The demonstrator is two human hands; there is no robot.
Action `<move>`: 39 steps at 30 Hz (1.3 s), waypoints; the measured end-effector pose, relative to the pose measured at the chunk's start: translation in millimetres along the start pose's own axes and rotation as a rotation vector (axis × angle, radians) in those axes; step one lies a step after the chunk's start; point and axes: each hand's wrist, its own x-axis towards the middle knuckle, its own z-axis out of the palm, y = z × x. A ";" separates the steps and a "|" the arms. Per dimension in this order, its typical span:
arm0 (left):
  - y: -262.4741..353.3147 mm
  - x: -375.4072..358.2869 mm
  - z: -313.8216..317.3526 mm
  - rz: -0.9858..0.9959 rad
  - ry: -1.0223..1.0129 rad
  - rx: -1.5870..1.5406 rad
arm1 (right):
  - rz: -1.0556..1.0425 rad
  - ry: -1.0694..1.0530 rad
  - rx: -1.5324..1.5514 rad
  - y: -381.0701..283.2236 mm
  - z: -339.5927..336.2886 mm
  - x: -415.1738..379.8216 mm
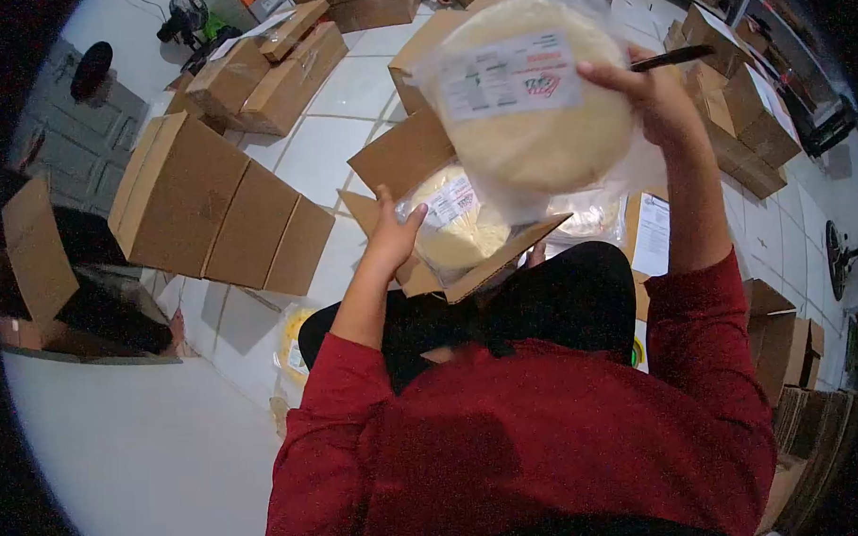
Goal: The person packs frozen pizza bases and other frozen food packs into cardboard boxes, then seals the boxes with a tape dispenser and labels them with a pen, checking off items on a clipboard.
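My right hand (655,99) is raised, thumb in front, gripping a clear bag of pale round flatbreads (538,141) like tortillas, with a white printed label. A dark pen (672,58) sticks out from between the same hand's fingers. Below stands an open cardboard box (401,156) with its flaps up. A similar labelled flatbread bag (456,239) lies inside it. My left hand (395,236) is closed at the box's left side, its thumb over the inner bag's edge; the fingertips are partly hidden. The raised bag covers part of the box.
Tall cardboard boxes (214,205) stand at left, more boxes (271,75) behind them and others (740,115) at right. Another bag (295,344) lies by my left knee. Beside the box are more plastic-wrapped goods (588,215) and a printed sheet (652,237). White tiles (347,87) cover the floor.
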 end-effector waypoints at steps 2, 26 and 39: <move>10.4 -8.2 -18.9 0.115 -0.094 -0.069 | 0.008 -0.055 -0.090 10.8 22.1 5.3; -83.5 3.2 40.5 0.486 -0.054 0.553 | 0.026 -0.532 -0.393 75.9 199.5 130.6; -90.5 10.4 25.8 0.271 -0.045 0.334 | -0.061 -1.016 -1.318 140.6 228.1 38.1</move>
